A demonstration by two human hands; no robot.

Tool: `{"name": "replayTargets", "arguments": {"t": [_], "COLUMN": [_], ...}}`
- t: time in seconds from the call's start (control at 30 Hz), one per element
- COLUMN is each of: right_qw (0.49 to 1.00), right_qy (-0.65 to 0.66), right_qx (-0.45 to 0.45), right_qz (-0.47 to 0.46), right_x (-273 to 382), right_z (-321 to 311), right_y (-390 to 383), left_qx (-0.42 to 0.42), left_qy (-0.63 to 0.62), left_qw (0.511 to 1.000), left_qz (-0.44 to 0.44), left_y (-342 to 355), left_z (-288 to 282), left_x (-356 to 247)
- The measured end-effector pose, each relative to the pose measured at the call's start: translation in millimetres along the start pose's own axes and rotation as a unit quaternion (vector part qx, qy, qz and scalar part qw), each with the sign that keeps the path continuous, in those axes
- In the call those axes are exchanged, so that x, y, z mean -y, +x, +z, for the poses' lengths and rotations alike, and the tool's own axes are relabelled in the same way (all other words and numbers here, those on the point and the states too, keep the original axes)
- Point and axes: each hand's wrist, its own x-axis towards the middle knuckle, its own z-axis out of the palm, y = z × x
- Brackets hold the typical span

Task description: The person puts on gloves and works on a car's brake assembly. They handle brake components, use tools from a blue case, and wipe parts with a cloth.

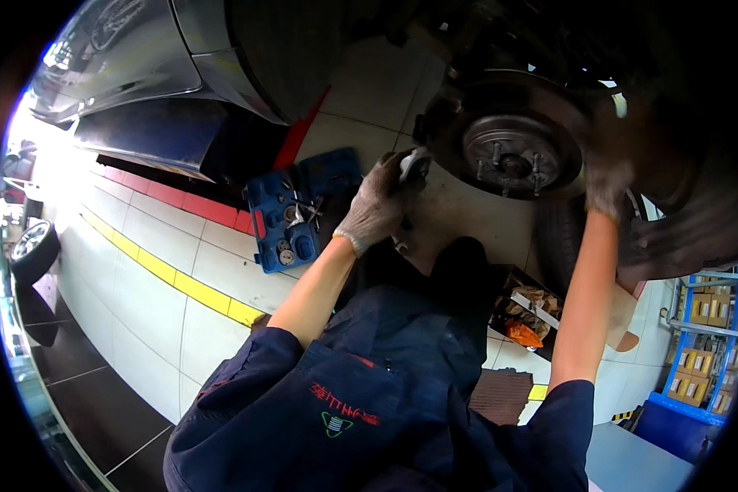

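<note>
Grey knit gloves (369, 209) cover both hands. The left hand (380, 197) is curled around a grey metal part (416, 166), to the left of the brake disc (508, 135). It could be a brake caliper, but it is too dark to be sure. The right hand (608, 176) is up by the right side of the disc. It is blurry, so I cannot tell if it holds something or only touches.

The disc is on the car, and its wheel studs (537, 180) stick out bare. So the wheel is off, and that bit looks done. With the grey part in the hand and no wheel on the studs, the job looks only part-way, I think; fixing those on seems left.

Pale floor tiles (143, 246) lie below, with a yellow stripe (172, 275) and a red stripe (180, 203). An open blue tool case (258, 201) lies near the left hand, with round metal bits in it. A black tyre (553, 238) is beside the right forearm, near a box (501, 308) with an orange crumpled thing (523, 333). Far right, a blue rack (687, 410) holds small boxes (693, 377).
</note>
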Motion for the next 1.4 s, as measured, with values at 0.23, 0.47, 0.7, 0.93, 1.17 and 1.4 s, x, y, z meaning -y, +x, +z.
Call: {"name": "replayTargets", "arguments": {"t": [0.23, 0.47, 0.7, 0.93, 1.17, 1.4], "right_qw": [0.927, 0.930, 0.936, 0.947, 0.918, 0.911], "right_qy": [0.313, 0.277, 0.275, 0.235, 0.329, 0.347], "right_qx": [0.044, 0.046, -0.053, -0.098, -0.122, -0.123], "right_qz": [0.200, 0.237, 0.212, 0.195, 0.183, 0.186], "right_x": [30.9, 36.0, 34.0, 35.7, 35.5, 38.5], "right_z": [-20.7, -17.5, 0.3, 10.1, -34.9, -38.4], "right_y": [26.4, 26.2, 22.8, 20.1, 20.6, 23.1], "left_qx": [-0.107, -0.158, -0.197, -0.132, -0.131, -0.138], "left_qy": [0.195, 0.228, 0.341, 0.195, 0.312, 0.244], "left_qw": [0.970, 0.952, 0.891, 0.944, 0.916, 0.937], "left_qz": [0.094, 0.130, 0.225, 0.230, 0.214, 0.209], "left_y": [53.6, 70.2, 75.2, 89.9, 82.3, 80.3], "left_z": [-5.7, 15.9, 13.9, -8.0, 2.6, 7.1], "left_x": [-27.6, -14.3, -10.7, -4.5, -15.0, -9.8]}}
